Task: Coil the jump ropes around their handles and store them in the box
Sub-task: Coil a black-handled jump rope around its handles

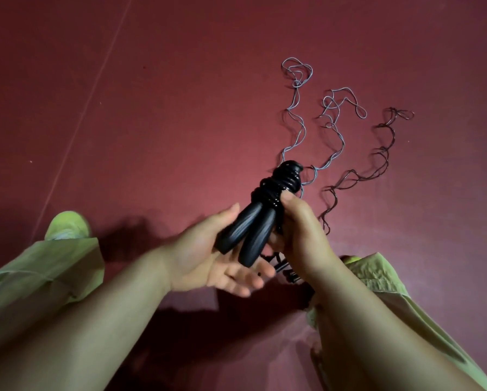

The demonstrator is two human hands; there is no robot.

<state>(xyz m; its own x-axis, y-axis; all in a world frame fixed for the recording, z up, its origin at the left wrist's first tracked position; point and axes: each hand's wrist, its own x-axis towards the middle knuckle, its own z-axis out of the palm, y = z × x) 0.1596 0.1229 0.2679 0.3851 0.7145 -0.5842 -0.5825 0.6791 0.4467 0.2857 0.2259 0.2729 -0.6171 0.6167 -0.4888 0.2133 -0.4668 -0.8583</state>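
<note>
Here the two black handles point(245, 235) sit mid-frame, their long axis running lower left to upper right, black rope point(276, 187) coiled round the upper ends. The right hand point(298, 230) grips them at the coil; the left hand point(208, 255) lies spread beneath, fingers straight. Loose grey ropes point(298, 131) and a dark rope point(377, 159) trail across the red floor point(124, 108) toward the upper right.

Right hand point(298, 230) gripping two black handles point(248, 235) wound with black rope point(279, 184), left hand point(208, 258) flat beneath them, grey ropes point(296, 114) and dark rope point(377, 153) squiggled across red floor point(124, 108)
</note>
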